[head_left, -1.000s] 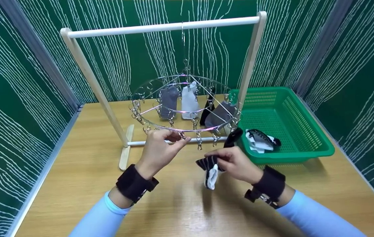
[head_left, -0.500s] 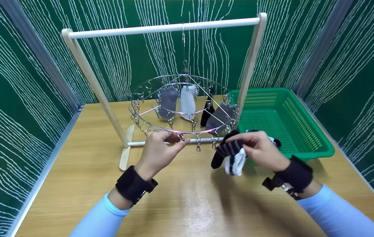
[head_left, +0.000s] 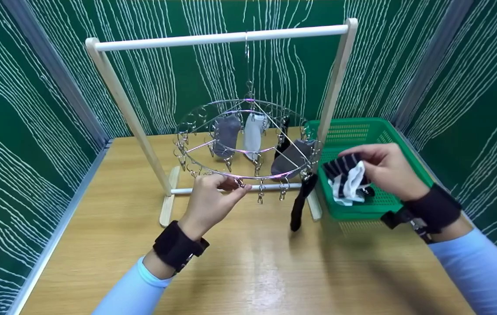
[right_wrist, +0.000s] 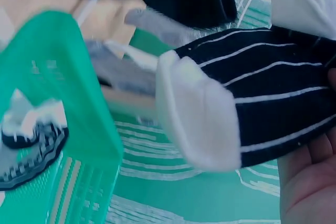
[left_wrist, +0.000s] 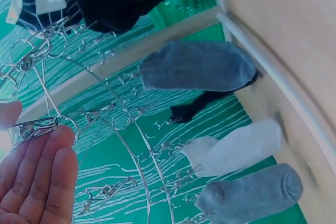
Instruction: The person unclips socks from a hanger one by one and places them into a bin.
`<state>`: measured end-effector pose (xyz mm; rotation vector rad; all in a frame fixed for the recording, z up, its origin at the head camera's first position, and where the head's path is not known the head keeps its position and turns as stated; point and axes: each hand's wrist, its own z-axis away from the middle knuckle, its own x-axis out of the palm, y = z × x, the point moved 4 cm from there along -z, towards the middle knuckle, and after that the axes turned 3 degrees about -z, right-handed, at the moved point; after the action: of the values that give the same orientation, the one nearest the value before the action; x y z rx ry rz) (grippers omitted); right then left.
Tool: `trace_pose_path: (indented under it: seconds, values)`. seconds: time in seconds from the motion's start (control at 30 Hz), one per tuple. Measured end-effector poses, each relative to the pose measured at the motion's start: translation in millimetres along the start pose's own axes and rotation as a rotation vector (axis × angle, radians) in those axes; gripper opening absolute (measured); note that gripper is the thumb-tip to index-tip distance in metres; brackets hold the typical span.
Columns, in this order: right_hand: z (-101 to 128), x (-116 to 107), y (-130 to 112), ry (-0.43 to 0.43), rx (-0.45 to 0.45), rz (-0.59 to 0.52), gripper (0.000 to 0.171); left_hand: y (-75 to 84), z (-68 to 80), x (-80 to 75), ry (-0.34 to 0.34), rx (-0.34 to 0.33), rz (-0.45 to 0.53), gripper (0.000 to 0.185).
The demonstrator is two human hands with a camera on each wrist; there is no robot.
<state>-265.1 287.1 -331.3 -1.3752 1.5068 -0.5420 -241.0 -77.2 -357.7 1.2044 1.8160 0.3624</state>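
Observation:
My left hand (head_left: 211, 203) pinches a metal clip (left_wrist: 34, 131) at the front of the round wire hanger (head_left: 187, 151), thumb against fingertips. In my right hand (head_left: 394, 170) is a black sock with white stripes and white ends (right_wrist: 268, 95); it overlaps the near left part of the green basket (head_left: 349, 213) in the head view. A long black sock (head_left: 299, 205) hangs from the hanger's right front. Towards the back hang a grey sock (head_left: 227, 138), a white sock (head_left: 253, 138), another black sock (head_left: 284, 135) and a second grey sock (head_left: 290, 159).
A wooden rack with a white top bar (head_left: 187, 42) carries the hanger. Inside the basket lies a black-and-white sock (right_wrist: 37, 140). Several bare clips dangle round the ring, such as this front clip (head_left: 261, 197). Green panels with white lines enclose the table (head_left: 239, 267).
My right hand has moved right and up with the striped sock, from in front of the hanger to over the basket. The long black sock now hangs straighter. The left hand stays at its clip.

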Motion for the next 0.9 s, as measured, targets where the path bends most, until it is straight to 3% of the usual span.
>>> trace_pose_path:
  seconds: [0.17, 0.57, 0.73, 0.9]
  values:
    - [-11, -22, 9, 0.045, 0.076, 0.077, 0.021, -0.7, 0.0, -0.7, 0.011, 0.002, 0.006, 0.012]
    - [-36, -56, 54, 0.063, 0.210, 0.404, 0.029, -2.6, -0.2, -2.6, 0.011, -0.024, 0.023, 0.011]
    - [-45, -60, 74, 0.025, 0.296, 0.505, 0.030, -2.6, -0.6, -3.2, 0.005, -0.033, 0.019, 0.012]
    - [-57, -58, 92, -0.058, 0.305, 0.619, 0.030, -2.4, -0.8, -2.9, 0.004, -0.032, 0.031, 0.013]
